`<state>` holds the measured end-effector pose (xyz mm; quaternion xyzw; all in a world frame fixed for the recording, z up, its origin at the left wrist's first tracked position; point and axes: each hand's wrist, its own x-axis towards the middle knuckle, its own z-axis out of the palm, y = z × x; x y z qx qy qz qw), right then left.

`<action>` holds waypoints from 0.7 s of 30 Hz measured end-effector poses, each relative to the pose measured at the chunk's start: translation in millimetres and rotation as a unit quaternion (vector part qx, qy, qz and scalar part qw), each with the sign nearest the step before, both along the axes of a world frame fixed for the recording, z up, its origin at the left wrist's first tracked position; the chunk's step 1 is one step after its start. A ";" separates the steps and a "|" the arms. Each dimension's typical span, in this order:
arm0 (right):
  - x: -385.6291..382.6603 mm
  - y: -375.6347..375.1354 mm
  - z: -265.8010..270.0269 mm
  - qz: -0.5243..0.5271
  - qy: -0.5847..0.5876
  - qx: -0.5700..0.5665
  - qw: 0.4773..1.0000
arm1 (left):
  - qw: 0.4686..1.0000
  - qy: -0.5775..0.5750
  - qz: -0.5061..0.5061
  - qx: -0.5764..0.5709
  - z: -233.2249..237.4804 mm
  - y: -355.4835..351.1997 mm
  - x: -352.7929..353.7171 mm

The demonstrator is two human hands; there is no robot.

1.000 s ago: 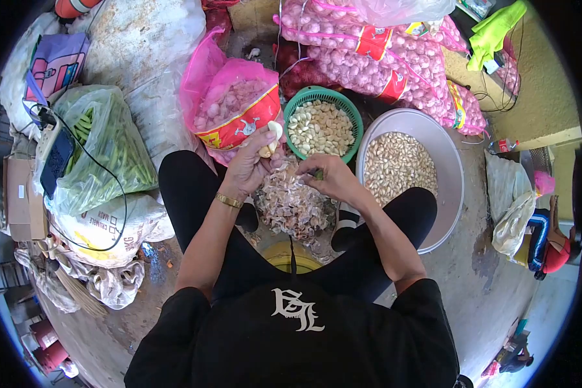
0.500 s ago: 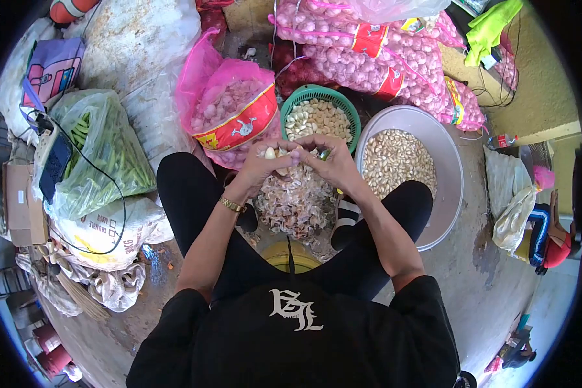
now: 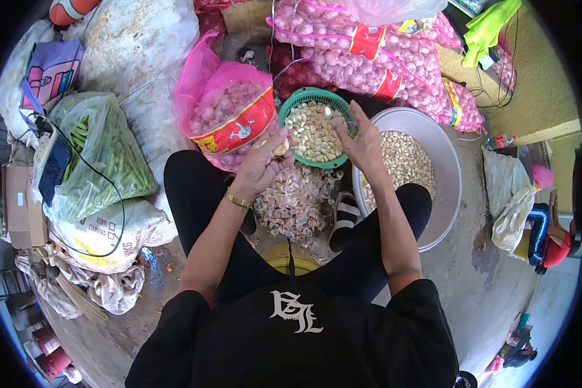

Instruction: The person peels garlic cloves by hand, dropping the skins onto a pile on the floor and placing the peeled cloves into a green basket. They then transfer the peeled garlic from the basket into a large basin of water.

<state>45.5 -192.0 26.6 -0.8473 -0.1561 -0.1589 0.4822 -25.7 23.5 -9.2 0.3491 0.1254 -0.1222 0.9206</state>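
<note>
My left hand (image 3: pixel 262 163) is closed around garlic cloves (image 3: pixel 281 149), pale between the thumb and fingers, left of the green basket. My right hand (image 3: pixel 363 143) is over the right rim of the green plastic basket (image 3: pixel 293 98), thumb and forefinger spread apart. Peeled garlic cloves (image 3: pixel 315 132) fill much of that basket. Below the hands, between my feet, lies a heap of papery garlic skins (image 3: pixel 292 204). A large pale basin (image 3: pixel 447 194) of unpeeled-looking cloves (image 3: pixel 408 165) stands on the right, partly covered by my right forearm and knee.
An opened pink mesh sack of garlic (image 3: pixel 229 103) stands beyond my left hand. Full pink garlic sacks (image 3: pixel 401 58) are stacked at the back. Green pods fill a plastic bag (image 3: pixel 109 155) on the left. A person in red (image 3: pixel 556 249) is at the far right.
My hands have parted: the right moved up and right to the basket and spread its fingers, while the left stays closed on cloves. The basket sits slightly nearer and more exposed.
</note>
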 end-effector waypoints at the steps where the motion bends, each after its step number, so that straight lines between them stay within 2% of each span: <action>1: 0.4 -0.5 0.0 0.024 0.006 0.010 1.000 | 1.000 -0.001 0.004 0.000 0.3 0.2 -0.2; 2: -1.7 0.2 -0.2 0.029 0.005 0.010 1.000 | 1.000 0.021 0.006 -0.013 0.6 -0.1 0.3; 4: -14.0 3.1 8.5 0.154 0.171 0.018 0.973 | 0.999 0.043 0.009 -0.025 3.8 -1.9 1.3; 5: -20.0 7.0 12.0 0.154 0.172 0.018 0.973 | 0.999 0.028 0.005 -0.027 3.4 -4.3 1.2; 7: -30.6 20.0 16.5 0.245 0.158 0.018 0.956 | 0.999 0.014 0.001 -0.029 -0.2 -6.3 0.7; 11: -32.2 30.8 -4.8 0.222 0.119 0.038 0.967 | 1.000 0.006 -0.005 -0.020 -2.8 -4.7 -0.2; 13: -30.4 32.5 -5.7 0.235 0.058 0.034 0.970 | 1.000 -0.001 -0.007 -0.011 -0.5 -4.1 0.6; 19: -32.3 36.5 -1.4 0.215 0.038 0.019 0.976 | 0.999 0.027 0.027 0.000 -1.0 -6.4 -0.6; 21: -33.9 37.3 0.4 0.238 0.037 0.014 0.970 | 0.999 -0.017 0.007 -0.040 -1.8 -5.3 -0.1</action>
